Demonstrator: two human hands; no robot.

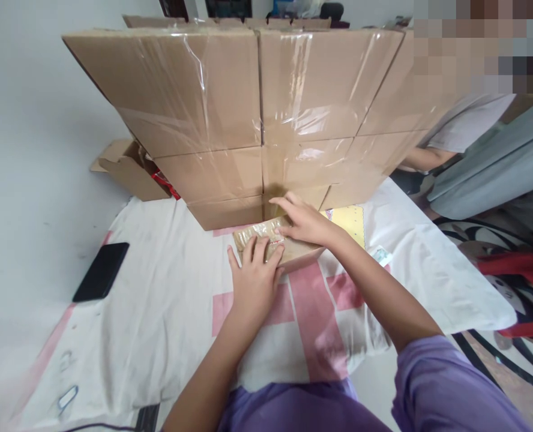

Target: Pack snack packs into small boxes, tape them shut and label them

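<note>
A small cardboard box (300, 251) lies on the cloth-covered table, close to a stack of larger boxes. Shiny packing tape (245, 236) covers its left end and looks wrinkled. My left hand (256, 273) rests on the box's near left side with its fingers spread over the tape. Across the top of the box reaches my right hand (300, 219), fingers apart, the thumb touching the tape and the index finger stretched left. Neither hand grips anything that I can see.
Several taped cardboard boxes (207, 129) form a wall behind the small box. A black phone (101, 272) lies on the tablecloth (158, 312) at left. An open carton (134, 177) stands by the wall. At right, another person's arm (428, 158) is behind the stack.
</note>
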